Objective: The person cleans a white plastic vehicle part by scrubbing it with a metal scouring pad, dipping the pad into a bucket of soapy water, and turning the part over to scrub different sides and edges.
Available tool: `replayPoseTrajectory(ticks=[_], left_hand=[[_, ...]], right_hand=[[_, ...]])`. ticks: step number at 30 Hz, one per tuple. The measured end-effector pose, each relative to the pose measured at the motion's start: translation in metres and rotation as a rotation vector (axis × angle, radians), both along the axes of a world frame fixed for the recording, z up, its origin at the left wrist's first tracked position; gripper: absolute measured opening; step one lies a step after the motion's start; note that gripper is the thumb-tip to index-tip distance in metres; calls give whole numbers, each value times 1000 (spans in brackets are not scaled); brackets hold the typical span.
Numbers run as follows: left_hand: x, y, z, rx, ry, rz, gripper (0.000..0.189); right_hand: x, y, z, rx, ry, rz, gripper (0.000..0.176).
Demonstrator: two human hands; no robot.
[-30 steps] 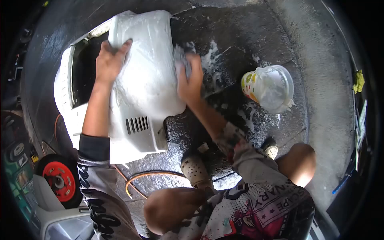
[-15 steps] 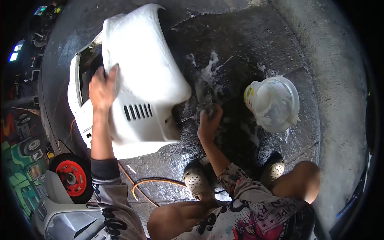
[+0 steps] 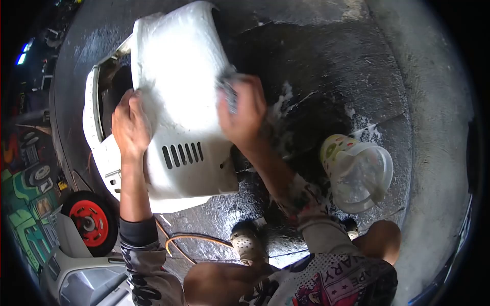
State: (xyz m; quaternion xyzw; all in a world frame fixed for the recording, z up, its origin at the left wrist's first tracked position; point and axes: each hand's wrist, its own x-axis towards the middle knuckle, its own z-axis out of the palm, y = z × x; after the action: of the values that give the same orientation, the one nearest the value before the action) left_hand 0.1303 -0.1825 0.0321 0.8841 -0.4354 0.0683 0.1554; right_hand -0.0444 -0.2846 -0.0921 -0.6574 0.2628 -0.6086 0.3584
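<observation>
Right hand (image 3: 245,109) back at white panel (image 3: 178,76), left hand (image 3: 130,122) on opposite side

The panel (image 3: 178,76) is white, the wheel rim (image 3: 101,224) red.

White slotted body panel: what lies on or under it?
On the panel, the bare left hand rests beside the dark opening; the bare right hand holds a blurred, crumpled grey wad at the right edge. The surface beneath both and the panel's underside are covered.
</observation>
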Motion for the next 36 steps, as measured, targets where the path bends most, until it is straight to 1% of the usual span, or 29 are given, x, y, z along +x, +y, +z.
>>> replayPoseTrajectory(ticks=[1,2,3,4,5,6,8,10,11,13,14,16,17,19,20,21,22,23,24,26,27,28,30,31,32,33,34,35,36], left_hand=[[-5,0,7,77,101,68,56],[-2,5,6,98,108,66,54],[4,5,4,97,104,57,53],[6,6,-6,-18,45,42,51],[-1,3,-6,-83,-26,25,50],[-8,1,-3,-72,-12,62,51],[-12,0,2,-57,4,109,51],[-11,2,1,-87,48,42,49],[-14,0,6,-61,96,26,49],[-11,2,7,6,163,71,52],[-12,1,7,-41,117,70,54],[-14,2,3,-82,85,74,57],[-16,1,4,-100,106,97,57],[-18,0,4,-113,114,86,57],[-18,2,2,-113,125,87,57],[-16,3,2,-99,114,67,58],[-17,4,3,-84,107,50,59],[-18,3,9,-30,178,64,60],[-15,4,7,0,177,86,60],[-11,-1,2,-6,100,129,61],[-12,-1,2,-53,111,128,60],[-13,-3,2,-45,123,138,60],[-11,-5,10,-54,147,123,60],[-9,-5,9,-39,102,154,62],[-11,-4,1,-15,69,176,64],[-12,-2,6,-33,133,117,69],[-6,1,12,131,191,68,74],[6,16,0,139,113,-89,82],[1,35,8,276,0,-44,88]], right_hand=[[10,-2,11,-110,-7,-32,19],[4,10,-1,-145,68,-105,21],[-9,24,-22,-170,58,-103,21],[-27,43,-50,-202,199,-65,22],[-34,53,-61,-224,346,-23,22],[-27,50,-55,-239,338,-17,22],[-12,49,-42,-335,318,-136,24],[26,28,11,-415,344,-108,22],[39,23,30,-369,425,-31,22],[45,28,29,-391,441,-25,22],[37,34,19,-421,429,-37,22],[3,66,-22,-428,402,13,24],[4,67,-21,-454,397,3,24],[11,66,-25,-424,415,-56,25],[26,55,-3,-450,406,-80,20],[51,37,30,-470,402,-94,15],[73,20,52,-449,416,-61,15],[88,10,65,-427,428,-36,14],[92,9,60,-459,364,-26,15],[56,39,41,-449,390,-30,19],[33,56,17,-454,424,-17,20],[9,70,-4,-453,464,-10,22],[-36,84,-11,-334,608,178,26],[-47,81,-7,-350,632,151,26],[-60,79,-3,-226,584,276,23],[-78,78,4,-93,533,387,21],[-96,77,39,-58,447,387,19],[-118,77,74,-1,416,390,20],[-143,72,98,-18,474,302,22]])
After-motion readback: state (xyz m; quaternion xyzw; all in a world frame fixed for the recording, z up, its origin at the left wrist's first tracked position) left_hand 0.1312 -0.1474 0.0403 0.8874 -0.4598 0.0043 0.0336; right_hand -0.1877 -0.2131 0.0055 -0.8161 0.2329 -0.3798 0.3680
